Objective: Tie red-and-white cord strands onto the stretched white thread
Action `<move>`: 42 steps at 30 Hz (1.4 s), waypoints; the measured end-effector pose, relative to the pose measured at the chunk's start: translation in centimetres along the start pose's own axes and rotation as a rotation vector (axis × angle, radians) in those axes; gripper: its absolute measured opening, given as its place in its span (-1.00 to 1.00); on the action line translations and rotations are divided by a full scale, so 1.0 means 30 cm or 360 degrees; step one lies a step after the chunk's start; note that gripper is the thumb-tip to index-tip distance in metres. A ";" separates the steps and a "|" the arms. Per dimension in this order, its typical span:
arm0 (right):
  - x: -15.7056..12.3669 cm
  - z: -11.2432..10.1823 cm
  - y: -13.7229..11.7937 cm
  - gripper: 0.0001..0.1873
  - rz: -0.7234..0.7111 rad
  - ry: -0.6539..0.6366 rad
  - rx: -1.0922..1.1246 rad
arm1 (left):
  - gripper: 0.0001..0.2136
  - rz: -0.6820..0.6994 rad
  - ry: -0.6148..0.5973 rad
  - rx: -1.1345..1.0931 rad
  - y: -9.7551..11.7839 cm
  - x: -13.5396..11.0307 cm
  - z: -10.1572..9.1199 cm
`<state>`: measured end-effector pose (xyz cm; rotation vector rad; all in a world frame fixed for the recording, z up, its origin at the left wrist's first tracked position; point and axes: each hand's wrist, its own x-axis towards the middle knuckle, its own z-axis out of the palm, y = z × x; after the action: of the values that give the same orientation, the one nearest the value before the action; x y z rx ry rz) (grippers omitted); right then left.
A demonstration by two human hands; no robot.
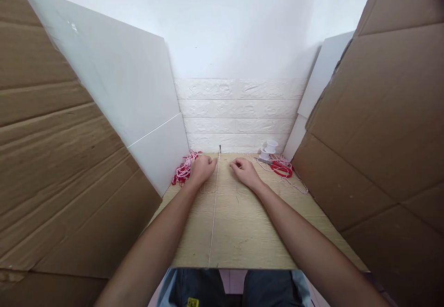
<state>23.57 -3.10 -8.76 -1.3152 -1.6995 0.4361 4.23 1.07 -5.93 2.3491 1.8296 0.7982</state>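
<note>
A pale cord (214, 205) runs taut from a dark nail (219, 148) at the back of the wooden table to its front edge. Just left of the cord, my left hand (204, 168) is closed, thumb pressed to the fingers. My right hand (244, 171) is closed in a pinch to the right of the cord, apart from it. Fine loose thread (208, 187) lies below my left hand, and another thin thread (238, 195) trails under my right hand. The pinched bits between my fingertips are too fine to see clearly.
A tangle of red, pink and white yarn (183, 170) lies at the back left. Back right are red-handled scissors (281, 169), white spools (271, 146) and pink strands (294, 186). Cardboard panels (52, 168) (374, 126) flank the table; a white brick-pattern wall (239, 108) closes the back.
</note>
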 end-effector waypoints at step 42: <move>-0.015 0.053 -0.123 -0.77 0.0435 -0.0237 0.1303 | -0.60 -0.0017 -0.0325 -0.1278 0.108 -0.038 -0.044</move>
<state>20.17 -4.46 -7.09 -0.9001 -1.2220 1.2592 6.36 -1.29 -4.05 1.8052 1.1291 1.0004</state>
